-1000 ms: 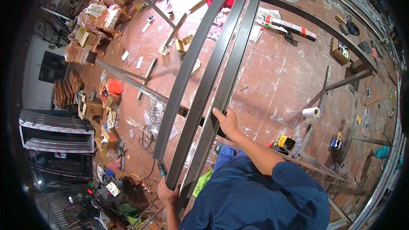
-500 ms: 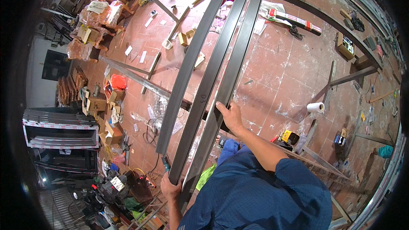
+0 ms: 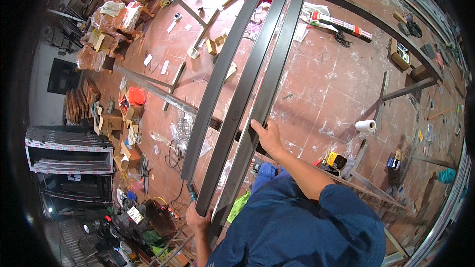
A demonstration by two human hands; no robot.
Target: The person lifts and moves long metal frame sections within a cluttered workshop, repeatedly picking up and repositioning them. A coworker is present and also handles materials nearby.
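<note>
Three long grey metal bars (image 3: 237,99), right hand (image 3: 267,137) grip closed on one, left hand (image 3: 198,220) grip closed on bar ends.

Pretty bright daylight on my feed, glare blown out up top, heavy fisheye bending, black corners, left side murky

Red tiled floor (image 3: 341,84), cluttered boxes (image 3: 116,123), possibly dark shelving (image 3: 67,151) at left

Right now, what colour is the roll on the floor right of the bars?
White, clearest in the head view: paper roll.
</note>
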